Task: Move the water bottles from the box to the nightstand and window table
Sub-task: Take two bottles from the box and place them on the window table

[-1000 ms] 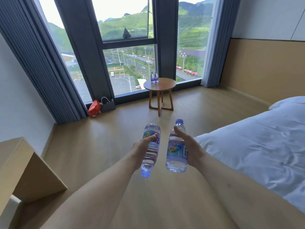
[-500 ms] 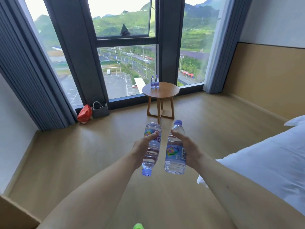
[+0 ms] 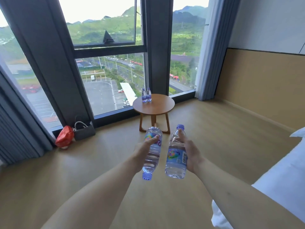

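My left hand [image 3: 143,150] grips a clear water bottle [image 3: 152,156] held upside down, its blue cap pointing toward me. My right hand [image 3: 189,151] grips a second water bottle [image 3: 175,161] upright, cap up. Both are held out in front of me over the wooden floor. Ahead stands the round wooden window table [image 3: 158,105], with two small water bottles [image 3: 146,95] standing together at its far left edge. The box and nightstand are out of view.
Tall windows and dark frames rise behind the table, with grey curtains [image 3: 19,129] on the left. A red bag [image 3: 64,136] and a grey basket [image 3: 84,131] sit on the floor by the window. The white bed [image 3: 280,179] edges in at right.
The view has moved forward toward the window table, which now looks larger and closer. The cardboard box at lower left has dropped out of view. Both hands keep their bottles.
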Available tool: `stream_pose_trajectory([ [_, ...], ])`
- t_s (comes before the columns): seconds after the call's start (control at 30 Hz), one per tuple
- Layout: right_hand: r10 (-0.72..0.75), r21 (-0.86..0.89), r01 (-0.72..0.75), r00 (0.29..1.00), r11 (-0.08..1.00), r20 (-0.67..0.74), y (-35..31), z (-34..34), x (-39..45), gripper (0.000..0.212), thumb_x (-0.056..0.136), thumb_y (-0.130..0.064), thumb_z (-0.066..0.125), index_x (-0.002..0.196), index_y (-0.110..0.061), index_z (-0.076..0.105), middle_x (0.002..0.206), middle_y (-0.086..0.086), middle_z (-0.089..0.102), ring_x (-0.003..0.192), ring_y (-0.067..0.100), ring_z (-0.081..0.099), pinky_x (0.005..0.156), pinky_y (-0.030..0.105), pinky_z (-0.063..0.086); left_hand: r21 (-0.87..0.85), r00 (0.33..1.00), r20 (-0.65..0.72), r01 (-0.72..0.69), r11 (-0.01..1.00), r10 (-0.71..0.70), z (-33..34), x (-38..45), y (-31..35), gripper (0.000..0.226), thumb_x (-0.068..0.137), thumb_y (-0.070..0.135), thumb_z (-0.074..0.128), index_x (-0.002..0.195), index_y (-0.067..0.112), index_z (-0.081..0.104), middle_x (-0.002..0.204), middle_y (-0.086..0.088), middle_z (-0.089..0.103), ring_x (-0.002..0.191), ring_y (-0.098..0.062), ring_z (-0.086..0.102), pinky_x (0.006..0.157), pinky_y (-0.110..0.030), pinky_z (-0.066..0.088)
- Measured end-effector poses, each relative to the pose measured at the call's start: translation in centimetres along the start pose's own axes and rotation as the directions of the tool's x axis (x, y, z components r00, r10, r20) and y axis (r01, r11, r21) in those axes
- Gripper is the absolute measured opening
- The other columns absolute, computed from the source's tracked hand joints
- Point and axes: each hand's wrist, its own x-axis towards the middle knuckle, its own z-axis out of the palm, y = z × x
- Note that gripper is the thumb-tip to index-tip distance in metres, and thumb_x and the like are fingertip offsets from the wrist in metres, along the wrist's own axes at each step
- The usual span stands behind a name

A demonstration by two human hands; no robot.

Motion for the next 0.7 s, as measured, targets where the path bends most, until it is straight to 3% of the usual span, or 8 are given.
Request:
stream_pose_trajectory([
  [0.1, 0.013, 0.024, -0.013, 1.0, 1.0, 0.004, -1.3, -0.3, 6.6, 0.069, 0.078, -0.063, 0.076, 0.12, -0.01, 0.062, 0.096, 0.019, 0.076, 0.087, 0.039, 0.075, 0.078, 0.05, 0.06, 0.027, 1.0, 0.0, 0.012, 1.0, -0.012, -0.3, 6.2, 1.9, 0.077, 0.073, 0.071, 0.074, 0.12, 0.011, 0.067, 0.099, -0.014, 0.079, 0.079, -0.028, 0.078, 0.055, -0.029, 0.057],
  [0.23, 0.015, 0.029, -0.015, 1.0, 0.999, 0.001, -4.3, -1.3, 16.2, 0.064, 0.08, -0.062, 0.074, 0.114, -0.008, 0.063, 0.086, 0.016, 0.074, 0.077, 0.035, 0.074, 0.074, 0.048, 0.06, 0.035, 0.999, -0.009, 0.034, 0.999, -0.034, -0.2, 15.2, 5.1, 0.08, 0.069, 0.074, 0.075, 0.116, 0.009, 0.068, 0.088, -0.013, 0.079, 0.068, -0.025, 0.077, 0.052, -0.028, 0.057],
  [0.4, 0.042, 0.042, -0.043, 0.998, 0.998, 0.04, -10.5, -2.7, 26.7, 0.044, 0.085, -0.057, 0.069, 0.095, -0.014, 0.065, 0.074, 0.009, 0.07, 0.061, 0.026, 0.069, 0.064, 0.038, 0.059, 0.03, 0.995, -0.084, 0.057, 0.998, -0.055, 0.4, 25.0, 10.9, 0.079, 0.065, 0.079, 0.074, 0.111, 0.015, 0.066, 0.079, -0.008, 0.079, 0.065, -0.023, 0.077, 0.048, -0.027, 0.056],
  [0.57, 0.05, 0.038, -0.052, 0.997, 0.998, 0.051, -15.6, -2.7, 35.1, 0.039, 0.086, -0.055, 0.067, 0.089, -0.017, 0.063, 0.074, 0.007, 0.067, 0.06, 0.024, 0.067, 0.063, 0.036, 0.057, 0.023, 0.991, -0.115, 0.066, 0.998, -0.063, 0.3, 32.7, 16.4, 0.086, 0.054, 0.081, 0.078, 0.11, 0.018, 0.065, 0.086, -0.01, 0.079, 0.065, -0.024, 0.077, 0.05, -0.03, 0.058],
  [0.7, 0.077, 0.026, -0.079, 0.996, 0.997, 0.046, -17.7, -2.1, 41.5, 0.037, 0.088, -0.053, 0.066, 0.087, -0.016, 0.064, 0.073, 0.007, 0.068, 0.059, 0.023, 0.066, 0.061, 0.032, 0.057, 0.018, 0.992, -0.088, 0.093, 0.995, -0.091, -0.1, 38.5, 19.4, 0.075, 0.065, 0.079, 0.074, 0.108, 0.018, 0.065, 0.075, -0.005, 0.078, 0.063, -0.022, 0.076, 0.049, -0.028, 0.057],
])
